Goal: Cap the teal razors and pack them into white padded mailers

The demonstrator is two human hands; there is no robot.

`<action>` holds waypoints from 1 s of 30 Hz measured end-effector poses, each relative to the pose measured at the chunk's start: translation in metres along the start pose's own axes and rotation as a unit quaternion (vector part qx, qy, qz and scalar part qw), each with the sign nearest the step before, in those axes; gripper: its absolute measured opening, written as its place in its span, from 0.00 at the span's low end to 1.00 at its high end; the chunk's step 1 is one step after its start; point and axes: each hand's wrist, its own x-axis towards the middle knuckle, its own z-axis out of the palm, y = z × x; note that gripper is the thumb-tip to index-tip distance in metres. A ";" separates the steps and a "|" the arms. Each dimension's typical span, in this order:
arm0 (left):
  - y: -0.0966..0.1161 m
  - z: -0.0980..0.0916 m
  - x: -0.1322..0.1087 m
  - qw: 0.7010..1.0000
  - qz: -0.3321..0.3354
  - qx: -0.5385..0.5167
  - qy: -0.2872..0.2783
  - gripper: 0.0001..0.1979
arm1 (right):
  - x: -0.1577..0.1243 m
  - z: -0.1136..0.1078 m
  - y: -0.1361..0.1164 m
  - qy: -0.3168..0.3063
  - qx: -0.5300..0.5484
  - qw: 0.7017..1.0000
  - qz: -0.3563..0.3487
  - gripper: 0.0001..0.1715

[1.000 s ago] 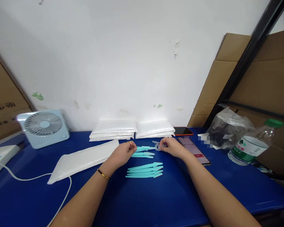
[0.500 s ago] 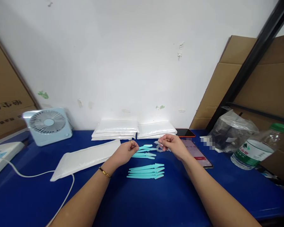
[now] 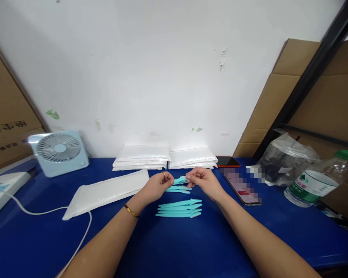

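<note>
My left hand (image 3: 159,186) pinches a teal eyebrow razor (image 3: 179,180) by its handle, just above the table. At the razor's blade end, the fingertips of my right hand (image 3: 204,182) are closed on a small clear blade cover, mostly hidden by the fingers. Whether the cover sits fully on the blade I cannot tell. Right below my hands lie a few more teal razors (image 3: 178,189), partly covered by the left fingers. Closer to me, several razors (image 3: 179,208) form a neat row, their blade ends pointing right.
White padded mailers (image 3: 142,156) are stacked by the wall, with a single mailer (image 3: 107,193) left of my hands. A fan (image 3: 59,152), power strip (image 3: 7,189) and white cable (image 3: 88,227) occupy the left. Two phones (image 3: 243,189), a bagged item (image 3: 287,158) and a water bottle (image 3: 316,185) stand right.
My right hand has moved left with the clear cover to the razor's blade end. My left hand has shifted slightly right with the razor, and the two hands now nearly meet.
</note>
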 end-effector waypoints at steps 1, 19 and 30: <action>-0.001 0.002 0.001 1.000 0.004 0.003 0.000 0.15 | 0.000 -0.001 0.000 -0.009 -0.012 1.000 0.000 0.18; 0.002 0.024 -0.008 0.976 0.017 0.199 -0.083 0.07 | 0.005 -0.053 0.021 -0.019 -0.425 0.905 0.026 0.02; -0.008 0.007 0.000 0.981 -0.032 0.191 0.004 0.08 | -0.003 -0.065 -0.011 -0.158 -0.113 0.975 0.108 0.11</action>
